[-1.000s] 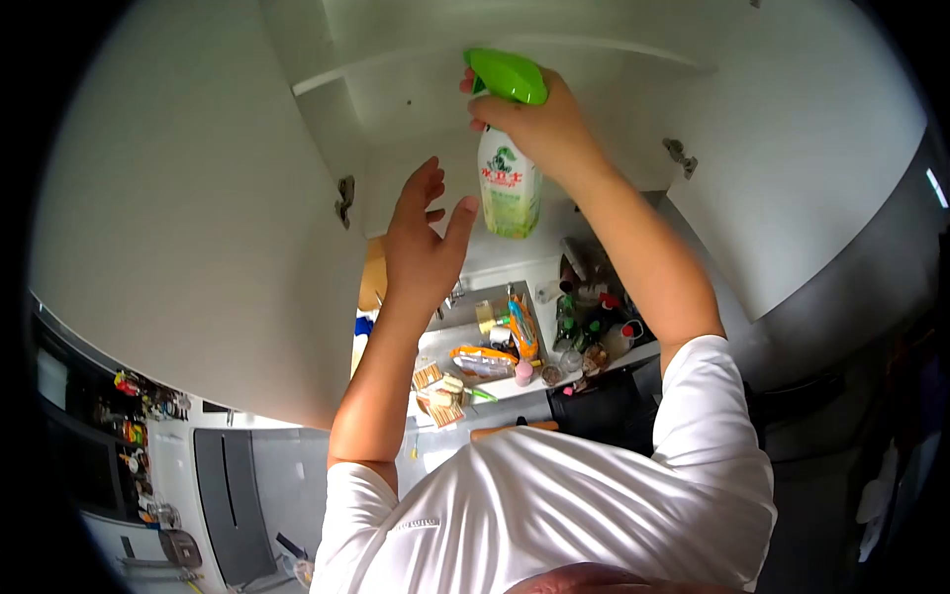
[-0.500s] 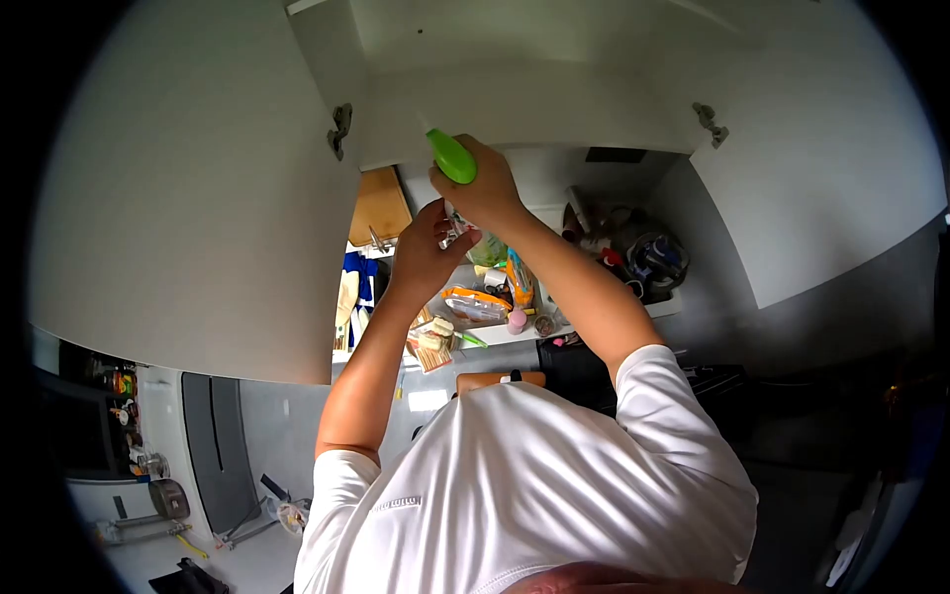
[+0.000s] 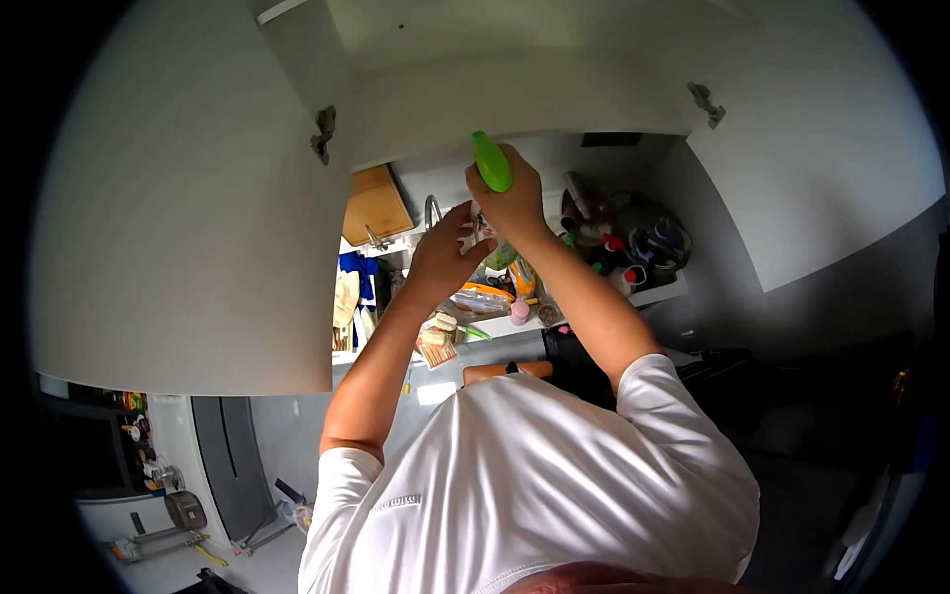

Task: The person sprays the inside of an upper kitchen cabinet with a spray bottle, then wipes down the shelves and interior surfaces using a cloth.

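My right hand [image 3: 514, 198] is closed round the neck of a spray bottle, just under its green spray head [image 3: 492, 162]. Part of the bottle's body [image 3: 500, 255] shows below, pale green with printing. Beside it on the left, my left hand [image 3: 444, 254] has its fingers curved and apart, close to the bottle's side; whether they touch it is hard to tell. The bottle hangs over the sink area, below the cabinet's front edge.
Two cabinet doors, left [image 3: 188, 208] and right [image 3: 821, 148], stand open. Below are a wooden board [image 3: 376, 206], a faucet [image 3: 432, 211], an orange-edged package [image 3: 483, 299], a pink-lidded jar [image 3: 521, 312] and a red-capped bottle [image 3: 630, 277].
The spray bottle has come down from the cabinet in my right hand, then shifted slightly right. My left hand has followed, now near the bottle's body. The view has tilted down.
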A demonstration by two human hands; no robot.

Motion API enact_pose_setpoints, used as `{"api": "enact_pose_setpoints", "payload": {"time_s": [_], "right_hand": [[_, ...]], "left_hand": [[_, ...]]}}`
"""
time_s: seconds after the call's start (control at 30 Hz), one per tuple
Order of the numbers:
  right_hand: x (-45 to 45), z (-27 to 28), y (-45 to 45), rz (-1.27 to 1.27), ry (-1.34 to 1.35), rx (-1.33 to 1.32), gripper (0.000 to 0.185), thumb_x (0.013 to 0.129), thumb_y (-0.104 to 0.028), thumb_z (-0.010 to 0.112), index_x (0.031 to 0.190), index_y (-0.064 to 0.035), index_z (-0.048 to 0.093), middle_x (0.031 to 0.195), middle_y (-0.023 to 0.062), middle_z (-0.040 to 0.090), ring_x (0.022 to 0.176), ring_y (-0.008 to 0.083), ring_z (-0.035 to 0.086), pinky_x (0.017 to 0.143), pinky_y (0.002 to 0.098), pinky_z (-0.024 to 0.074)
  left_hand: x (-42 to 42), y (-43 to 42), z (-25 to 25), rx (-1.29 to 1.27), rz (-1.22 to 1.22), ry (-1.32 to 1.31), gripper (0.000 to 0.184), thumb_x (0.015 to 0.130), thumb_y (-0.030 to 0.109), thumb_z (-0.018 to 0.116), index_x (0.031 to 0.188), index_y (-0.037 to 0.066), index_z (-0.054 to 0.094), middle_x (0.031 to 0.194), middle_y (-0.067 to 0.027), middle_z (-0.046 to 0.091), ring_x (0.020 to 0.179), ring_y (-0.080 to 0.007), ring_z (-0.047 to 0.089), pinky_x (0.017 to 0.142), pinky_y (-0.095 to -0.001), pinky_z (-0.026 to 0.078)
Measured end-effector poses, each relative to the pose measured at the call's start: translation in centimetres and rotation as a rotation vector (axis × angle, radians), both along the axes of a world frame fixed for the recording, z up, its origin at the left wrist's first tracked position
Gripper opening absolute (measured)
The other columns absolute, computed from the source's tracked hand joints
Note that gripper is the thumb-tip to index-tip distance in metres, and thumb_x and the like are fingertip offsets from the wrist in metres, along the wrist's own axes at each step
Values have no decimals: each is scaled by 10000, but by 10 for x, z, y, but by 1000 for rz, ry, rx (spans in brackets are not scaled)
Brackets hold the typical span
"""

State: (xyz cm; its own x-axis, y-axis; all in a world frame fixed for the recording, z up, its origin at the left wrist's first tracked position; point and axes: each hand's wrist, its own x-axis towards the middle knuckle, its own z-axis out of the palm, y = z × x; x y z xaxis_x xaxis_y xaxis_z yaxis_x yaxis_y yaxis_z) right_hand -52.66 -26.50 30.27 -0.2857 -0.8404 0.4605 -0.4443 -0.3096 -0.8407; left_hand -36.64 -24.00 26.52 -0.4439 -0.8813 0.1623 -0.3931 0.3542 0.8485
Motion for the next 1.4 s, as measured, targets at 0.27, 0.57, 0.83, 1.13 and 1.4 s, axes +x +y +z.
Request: {"api": "enact_pose_setpoints", "payload": {"time_s": [0.27, 0.57, 0.83, 1.13, 1.4], "right_hand": [[-89, -26, 5, -215, 23, -119, 192, 881, -139, 758, 1027, -23, 713, 882, 117, 757, 801, 202, 738, 747, 353, 562], [-153, -27, 25, -413, -104, -168, 210, 846, -152, 756, 979, -9, 678, 813, 178, 718, 777, 364, 730, 733, 417, 565], [-203, -32, 35, -531, -192, -218, 206, 851, -151, 774, 980, -22, 679, 843, 179, 729, 823, 361, 739, 752, 420, 566], [-196, -30, 49, -442, -91, -187, 232, 828, -149, 769, 1018, -41, 691, 881, 151, 734, 837, 305, 743, 784, 395, 567], [-115, -25, 52, 81, 37, 58, 246, 879, -110, 753, 1112, -42, 715, 975, 108, 746, 873, 202, 722, 823, 324, 552]], "left_hand": [[-14, 7, -4, 9, -128, -174, 589, 974, 272, 772, 1437, -20, 555, 1384, -185, 666, 1197, -285, 695, 987, -387, 582], [-57, 1, 14, -39, -185, -90, 567, 975, 298, 757, 1429, 4, 586, 1356, -182, 689, 1172, -314, 707, 982, -416, 572], [-77, 4, 20, -4, -248, -173, 528, 994, 222, 743, 1431, -14, 564, 1369, -194, 674, 1213, -293, 688, 995, -389, 579], [-81, 1, 13, 21, -252, -135, 528, 990, 206, 746, 1434, -16, 565, 1362, -201, 674, 1203, -287, 688, 981, -386, 578], [-61, 3, 2, 6, -174, -172, 474, 997, 217, 737, 1383, -24, 605, 1322, -181, 702, 1141, -273, 713, 943, -373, 593]]}}
